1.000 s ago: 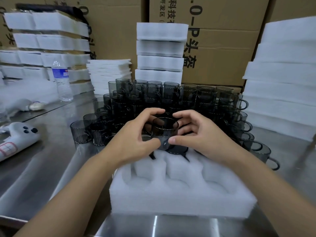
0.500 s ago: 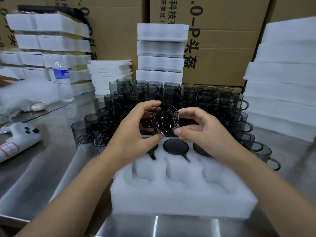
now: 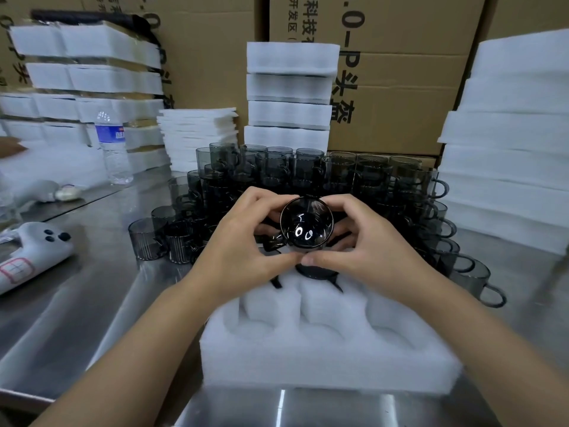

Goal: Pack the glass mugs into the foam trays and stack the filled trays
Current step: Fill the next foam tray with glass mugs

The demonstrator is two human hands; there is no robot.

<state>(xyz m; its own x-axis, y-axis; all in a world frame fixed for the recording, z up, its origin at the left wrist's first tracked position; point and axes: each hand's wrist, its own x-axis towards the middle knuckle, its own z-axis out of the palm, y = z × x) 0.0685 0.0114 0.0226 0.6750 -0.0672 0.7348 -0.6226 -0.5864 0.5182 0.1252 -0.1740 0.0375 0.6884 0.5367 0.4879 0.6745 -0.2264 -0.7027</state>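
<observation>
Both hands hold one smoky glass mug point(image 3: 306, 224) above the far row of a white foam tray point(image 3: 326, 359). The mug is tipped so that its round end faces the camera. My left hand point(image 3: 237, 241) grips its left side and my right hand point(image 3: 366, 241) grips its right side, thumbs meeting underneath. Dark mugs point(image 3: 317, 271) sit in the tray's far pockets, partly hidden by my hands. Its near pockets hold nothing. A big pile of loose grey mugs point(image 3: 354, 177) stands behind the tray.
Stacks of foam trays rise at the back centre point(image 3: 289, 90), right point(image 3: 511, 143) and left point(image 3: 89, 72), against cardboard boxes. A water bottle point(image 3: 112, 149) and a white toy-like object point(image 3: 30, 254) are on the steel table at left. Thin foam sheets point(image 3: 197, 134) are piled behind.
The mug has been lifted a little and tipped over from upright, so its round end now faces me. Both hands stayed wrapped around it.
</observation>
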